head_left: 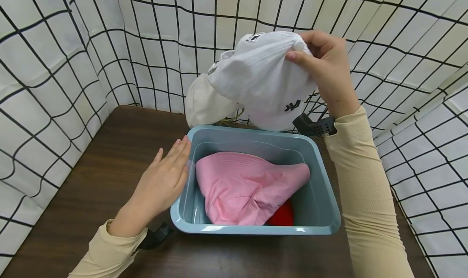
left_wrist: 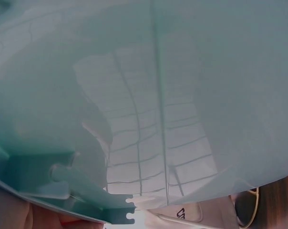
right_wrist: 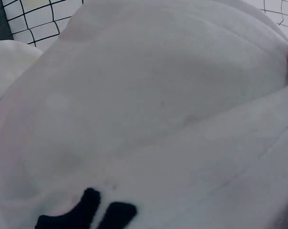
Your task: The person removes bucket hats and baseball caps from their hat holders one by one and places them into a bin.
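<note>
My right hand (head_left: 325, 68) pinches a white cap (head_left: 263, 74) with black embroidery between thumb and fingers, holding it up over the back rim of a light blue plastic basin (head_left: 329, 196). The cap's cloth fills most of the right wrist view, with black stitching (right_wrist: 118, 214) at the bottom. Fingers straight, my left hand (head_left: 164, 178) rests at the basin's left rim. In the left wrist view the basin's glossy outer wall (left_wrist: 249, 105) takes up nearly everything. Inside the basin lies a crumpled pink bucket hat (head_left: 237, 188), partly covering something red (head_left: 283, 215).
Behind the basin an off-white hat (head_left: 206, 101) with a thin cord is partly hidden by the white cap. The basin stands on a dark brown wooden table (head_left: 84, 180). Black wire grid panels (head_left: 146, 38) backed in white rise around the back and sides.
</note>
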Demonstrator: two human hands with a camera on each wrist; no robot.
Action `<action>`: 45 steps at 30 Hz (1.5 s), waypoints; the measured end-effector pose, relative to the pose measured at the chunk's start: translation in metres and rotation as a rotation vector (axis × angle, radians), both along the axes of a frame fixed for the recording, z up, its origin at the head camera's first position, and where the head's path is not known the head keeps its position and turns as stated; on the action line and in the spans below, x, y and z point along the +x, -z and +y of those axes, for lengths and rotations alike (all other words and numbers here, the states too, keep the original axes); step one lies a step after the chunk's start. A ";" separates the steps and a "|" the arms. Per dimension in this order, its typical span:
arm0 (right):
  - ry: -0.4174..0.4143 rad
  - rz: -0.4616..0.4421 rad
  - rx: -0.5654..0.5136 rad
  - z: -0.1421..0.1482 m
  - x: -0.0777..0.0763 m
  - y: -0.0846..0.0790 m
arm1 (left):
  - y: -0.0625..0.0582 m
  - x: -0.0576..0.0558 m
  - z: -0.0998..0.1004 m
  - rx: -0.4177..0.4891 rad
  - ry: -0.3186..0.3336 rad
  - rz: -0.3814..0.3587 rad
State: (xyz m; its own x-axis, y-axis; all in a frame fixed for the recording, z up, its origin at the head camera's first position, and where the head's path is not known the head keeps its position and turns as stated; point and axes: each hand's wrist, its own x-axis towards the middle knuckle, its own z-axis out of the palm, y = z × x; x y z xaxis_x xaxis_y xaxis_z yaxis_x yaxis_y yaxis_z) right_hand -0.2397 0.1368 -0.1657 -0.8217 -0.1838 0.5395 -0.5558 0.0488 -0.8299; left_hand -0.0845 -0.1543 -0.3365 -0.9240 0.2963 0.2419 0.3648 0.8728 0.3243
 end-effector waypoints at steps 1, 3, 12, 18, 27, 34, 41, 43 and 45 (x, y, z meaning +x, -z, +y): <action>0.000 0.009 -0.019 0.001 0.001 -0.002 | 0.000 0.000 0.000 -0.001 0.000 0.001; 0.008 0.024 -0.048 0.004 0.005 -0.006 | 0.000 0.000 0.000 -0.002 0.003 -0.001; -0.031 -0.066 0.025 0.016 0.022 -0.009 | -0.001 0.001 0.001 -0.032 0.004 0.002; -0.123 -0.056 0.235 0.028 0.032 -0.004 | -0.001 0.000 0.002 -0.034 0.003 0.011; -0.293 -0.067 0.280 0.042 0.039 -0.003 | -0.002 0.000 0.002 -0.036 0.005 0.017; -0.332 -0.072 0.453 0.044 0.052 -0.008 | -0.002 -0.001 0.001 -0.027 0.003 0.003; -0.350 -0.124 0.553 0.045 0.067 -0.010 | -0.003 -0.001 0.001 -0.032 0.007 -0.007; -0.369 -0.148 0.585 0.044 0.070 -0.010 | -0.003 -0.001 0.001 -0.028 0.007 -0.009; -0.388 -0.168 0.633 0.043 0.072 -0.008 | -0.003 -0.001 0.001 -0.022 0.008 -0.011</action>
State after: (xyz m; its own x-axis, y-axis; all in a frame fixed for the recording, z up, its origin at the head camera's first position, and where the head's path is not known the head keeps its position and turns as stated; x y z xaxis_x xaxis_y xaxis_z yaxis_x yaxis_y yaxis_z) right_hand -0.1679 0.1801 -0.1576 -0.6965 -0.7094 0.1081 -0.4990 0.3705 -0.7834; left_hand -0.0854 -0.1531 -0.3333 -0.9242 0.3085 0.2250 0.3679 0.8771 0.3088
